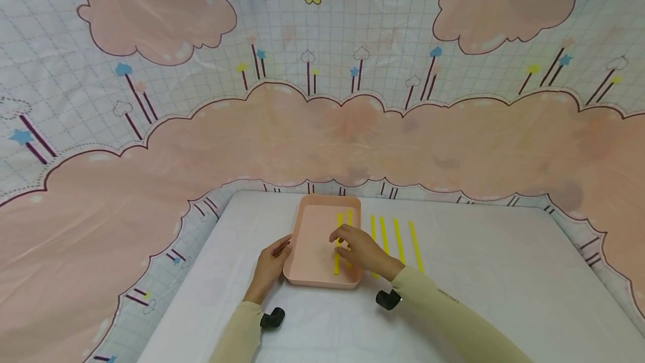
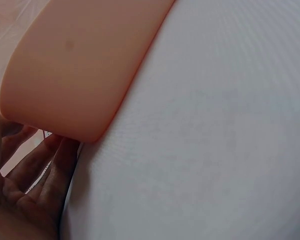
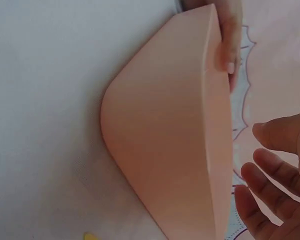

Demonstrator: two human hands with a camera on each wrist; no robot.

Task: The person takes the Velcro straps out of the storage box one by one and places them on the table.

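A pink rectangular tray [image 1: 312,240] lies on the white table. Inside it, towards its right side, are two yellow strips [image 1: 336,265], partly covered by my right hand. At the tray's left side my left hand [image 1: 269,268] holds the rim and wall; in the left wrist view its fingers [image 2: 52,175] meet the outer wall. My right hand [image 1: 360,248] hovers over the tray's right half, fingers loosely bent and apart, with nothing between them. The right wrist view shows those fingers [image 3: 277,175] beyond the tray wall [image 3: 160,120].
Several more yellow strips [image 1: 414,242] lie side by side on the table [image 1: 478,273], just right of the tray; my right forearm hides some of their near ends. Behind the table hangs a patterned cloth [image 1: 403,144] with clouds. A black wrist device [image 1: 388,299] sits below each sleeve.
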